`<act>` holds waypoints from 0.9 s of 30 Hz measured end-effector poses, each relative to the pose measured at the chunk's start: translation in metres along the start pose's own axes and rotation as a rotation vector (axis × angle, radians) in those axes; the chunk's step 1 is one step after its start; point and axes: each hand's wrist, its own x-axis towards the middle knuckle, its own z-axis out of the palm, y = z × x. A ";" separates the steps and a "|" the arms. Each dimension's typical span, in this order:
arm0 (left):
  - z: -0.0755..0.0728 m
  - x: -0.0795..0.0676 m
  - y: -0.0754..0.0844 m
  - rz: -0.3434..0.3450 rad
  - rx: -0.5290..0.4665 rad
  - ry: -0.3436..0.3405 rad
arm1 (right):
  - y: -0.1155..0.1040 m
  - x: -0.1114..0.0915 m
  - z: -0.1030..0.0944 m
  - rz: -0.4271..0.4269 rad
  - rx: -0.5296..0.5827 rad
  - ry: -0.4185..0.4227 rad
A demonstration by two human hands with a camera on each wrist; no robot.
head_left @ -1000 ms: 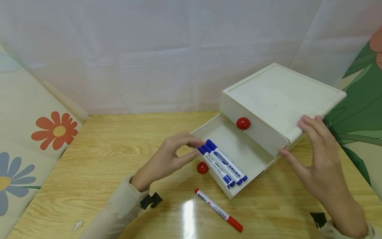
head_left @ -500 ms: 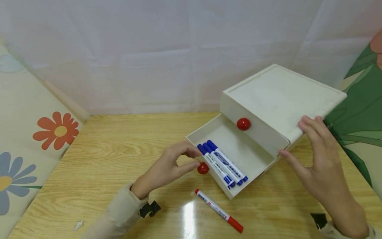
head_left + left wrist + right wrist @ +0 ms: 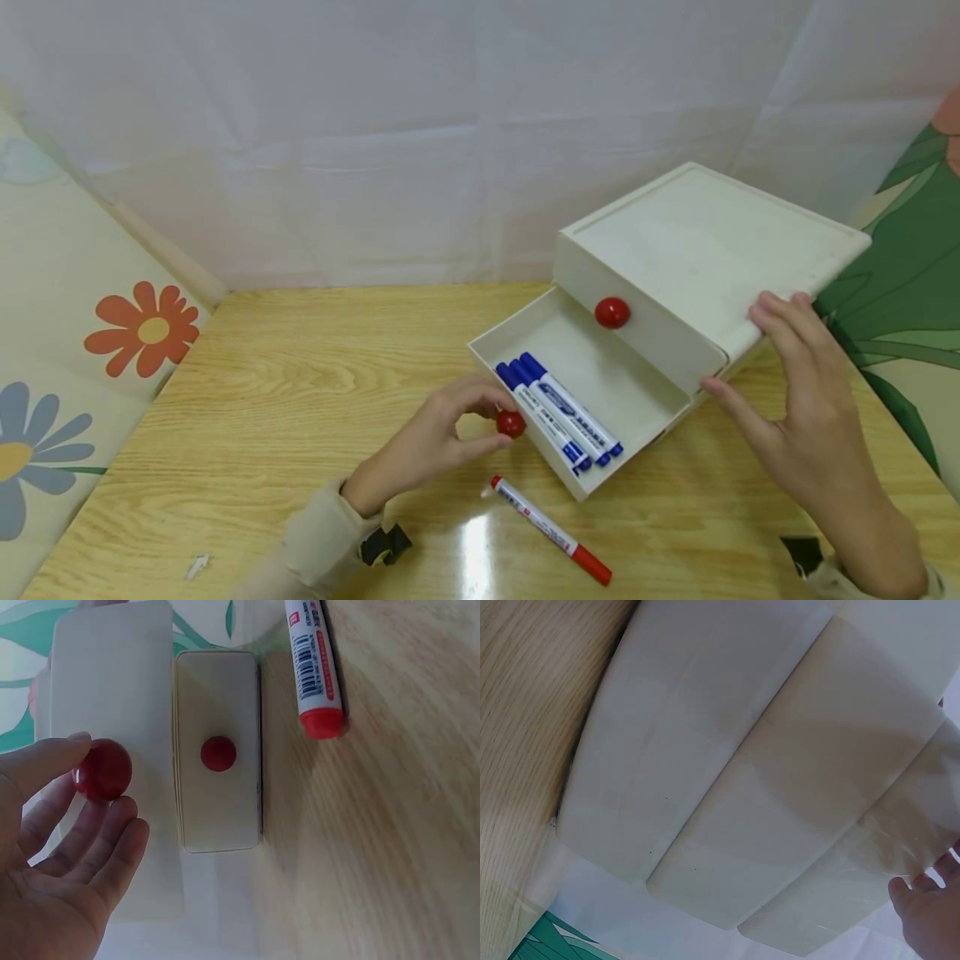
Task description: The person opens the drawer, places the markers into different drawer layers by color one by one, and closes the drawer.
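Observation:
A white drawer cabinet (image 3: pixel 720 242) stands on the table with a drawer (image 3: pixel 637 387) pulled out. Several blue-capped markers (image 3: pixel 558 408) lie in it along its front wall. My left hand (image 3: pixel 435 450) is at that drawer's red round knob (image 3: pixel 511 424). In the left wrist view, the thumb and fingertips of the left hand (image 3: pixel 67 847) touch the knob (image 3: pixel 105 771) from opposite sides. My right hand (image 3: pixel 817 417) rests against the cabinet's right side, fingers spread along the top edge and thumb near the front corner. In the right wrist view, only part of the right hand (image 3: pixel 934 907) shows.
A red-capped marker (image 3: pixel 551 529) lies on the wooden table (image 3: pixel 322 367) in front of the drawer. The closed upper drawer has a red knob (image 3: pixel 612 312). Below the pulled-out drawer sits another closed drawer (image 3: pixel 217 810). A pale cloth (image 3: pixel 375 150) hangs behind.
My left hand has left the caps of the blue markers and moved down to the drawer's red knob, its fingers now around it. The right hand, cabinet and markers stay put.

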 end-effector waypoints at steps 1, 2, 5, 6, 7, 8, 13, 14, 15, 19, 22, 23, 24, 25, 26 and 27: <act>0.002 0.000 -0.001 0.000 -0.004 0.003 | 0.000 0.000 0.000 0.000 -0.001 0.000; 0.003 0.000 -0.001 0.000 -0.007 0.006 | 0.000 0.000 0.000 -0.001 -0.001 0.000; 0.006 -0.001 -0.001 -0.012 -0.015 0.012 | 0.000 0.000 0.000 -0.005 0.003 0.003; 0.007 -0.001 -0.001 -0.019 -0.017 0.014 | 0.000 0.000 0.001 -0.006 0.005 0.004; 0.007 -0.001 -0.001 -0.025 -0.019 0.017 | 0.000 0.000 0.001 -0.007 0.005 0.004; 0.008 -0.001 0.000 -0.027 -0.022 0.020 | 0.000 0.000 0.001 -0.008 0.004 0.003; 0.009 -0.002 0.000 -0.025 -0.026 0.033 | 0.000 0.000 0.000 -0.010 0.002 0.000; 0.009 -0.002 0.000 -0.023 -0.029 0.035 | -0.001 0.000 0.001 -0.010 0.001 0.000; 0.009 -0.002 0.000 -0.024 -0.033 0.036 | -0.001 0.000 0.001 -0.011 0.001 0.001; 0.009 -0.003 -0.001 -0.016 -0.050 0.040 | -0.003 -0.001 0.001 -0.008 -0.008 0.003; 0.009 -0.003 -0.002 -0.014 -0.045 0.043 | -0.005 -0.001 0.001 -0.004 -0.012 0.002; 0.009 -0.002 -0.002 -0.018 -0.043 0.042 | -0.006 -0.002 0.001 -0.002 -0.015 0.000; 0.009 -0.002 -0.002 -0.025 -0.041 0.040 | -0.006 -0.002 0.002 0.000 -0.017 -0.002; 0.009 -0.001 -0.002 -0.030 -0.038 0.039 | -0.007 -0.003 0.002 0.002 -0.020 -0.005; 0.009 -0.001 -0.002 -0.034 -0.035 0.037 | -0.008 -0.003 0.002 0.004 -0.023 -0.007; 0.009 0.000 -0.002 -0.038 -0.032 0.035 | -0.008 -0.004 0.002 0.005 -0.025 -0.010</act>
